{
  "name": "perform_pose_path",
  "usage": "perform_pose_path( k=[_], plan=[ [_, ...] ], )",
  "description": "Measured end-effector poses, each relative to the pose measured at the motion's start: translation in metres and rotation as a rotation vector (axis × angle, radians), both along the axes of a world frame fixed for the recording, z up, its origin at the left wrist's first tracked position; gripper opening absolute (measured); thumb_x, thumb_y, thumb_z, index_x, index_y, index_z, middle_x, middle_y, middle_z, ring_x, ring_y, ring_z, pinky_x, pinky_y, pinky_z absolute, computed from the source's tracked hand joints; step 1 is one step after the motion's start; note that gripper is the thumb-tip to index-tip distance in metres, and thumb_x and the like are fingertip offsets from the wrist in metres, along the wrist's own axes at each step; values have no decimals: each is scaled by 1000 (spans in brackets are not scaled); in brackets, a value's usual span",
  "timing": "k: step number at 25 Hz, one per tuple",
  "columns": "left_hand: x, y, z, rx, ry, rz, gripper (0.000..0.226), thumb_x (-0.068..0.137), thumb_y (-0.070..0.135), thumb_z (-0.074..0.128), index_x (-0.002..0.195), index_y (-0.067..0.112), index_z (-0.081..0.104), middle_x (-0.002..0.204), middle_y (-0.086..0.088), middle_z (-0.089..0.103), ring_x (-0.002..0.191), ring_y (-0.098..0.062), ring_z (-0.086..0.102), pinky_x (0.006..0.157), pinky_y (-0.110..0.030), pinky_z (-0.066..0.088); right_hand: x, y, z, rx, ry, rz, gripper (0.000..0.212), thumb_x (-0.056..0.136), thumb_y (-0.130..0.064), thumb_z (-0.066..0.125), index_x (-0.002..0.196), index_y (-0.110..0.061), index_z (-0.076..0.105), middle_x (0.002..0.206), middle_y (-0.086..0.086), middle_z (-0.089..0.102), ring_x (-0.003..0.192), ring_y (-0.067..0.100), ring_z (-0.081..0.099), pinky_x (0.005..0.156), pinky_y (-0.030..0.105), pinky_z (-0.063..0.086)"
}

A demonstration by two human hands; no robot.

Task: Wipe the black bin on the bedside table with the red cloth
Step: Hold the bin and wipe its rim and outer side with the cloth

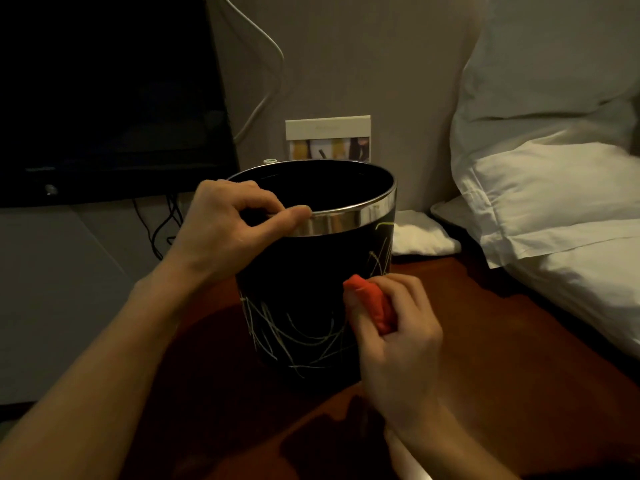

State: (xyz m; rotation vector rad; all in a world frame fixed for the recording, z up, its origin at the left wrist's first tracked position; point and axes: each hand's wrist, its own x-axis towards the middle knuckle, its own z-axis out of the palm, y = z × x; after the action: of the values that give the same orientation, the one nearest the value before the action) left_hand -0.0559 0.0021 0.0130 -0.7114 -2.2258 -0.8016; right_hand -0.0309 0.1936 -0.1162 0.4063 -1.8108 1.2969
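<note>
The black bin (pixel 304 271) stands upright on the dark red-brown bedside table (pixel 502 358). It has a shiny metal rim and pale scribbled lines on its side. My left hand (pixel 228 226) grips the near left part of the rim, thumb on the metal band and fingers curled over the edge. My right hand (pixel 394 337) holds the bunched red cloth (pixel 372 303) and presses it against the bin's lower right side.
A dark screen (pixel 104 98) with cables stands at the left. A small card (pixel 328 138) leans on the wall behind the bin. White pillows (pixel 554 188) lie on the bed at the right, and a folded white cloth (pixel 419 237) sits beside the bin.
</note>
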Motion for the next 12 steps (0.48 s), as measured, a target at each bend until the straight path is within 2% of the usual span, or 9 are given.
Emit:
perform_pose_path(
  k=[2, 4, 6, 12],
  plan=[
    [0, 10, 1, -99, 41, 60, 34, 87, 58, 50, 72, 31, 65, 65, 7, 61, 62, -9, 58, 62, -41, 50, -1, 6, 6, -15, 4, -18, 13, 88, -20, 74, 95, -10, 69, 95, -3, 59, 84, 1, 57, 69, 3, 40],
    [3, 20, -1, -186, 80, 125, 41, 87, 62, 45, 73, 30, 66, 66, 9, 61, 65, -4, 55, 76, -39, 45, -3, 9, 6, -17, 0, -12, 12, 88, -20, 73, 95, -11, 68, 94, -2, 59, 84, 1, 57, 68, 3, 40],
    [6, 30, -1, -280, 125, 181, 47, 86, 64, 42, 78, 26, 68, 71, 8, 64, 71, -9, 56, 83, -38, 38, -4, 11, 4, -12, -8, -9, 13, 88, -20, 73, 96, -11, 68, 95, -3, 58, 84, 1, 57, 68, 3, 40],
    [5, 56, 0, -418, 204, 259, 48, 88, 62, 37, 86, 24, 66, 77, 8, 64, 75, -11, 55, 79, -34, 36, -3, 13, 8, -45, -9, 7, 14, 89, -21, 72, 98, -12, 67, 94, -3, 58, 82, 2, 56, 68, 5, 40]
  ],
)
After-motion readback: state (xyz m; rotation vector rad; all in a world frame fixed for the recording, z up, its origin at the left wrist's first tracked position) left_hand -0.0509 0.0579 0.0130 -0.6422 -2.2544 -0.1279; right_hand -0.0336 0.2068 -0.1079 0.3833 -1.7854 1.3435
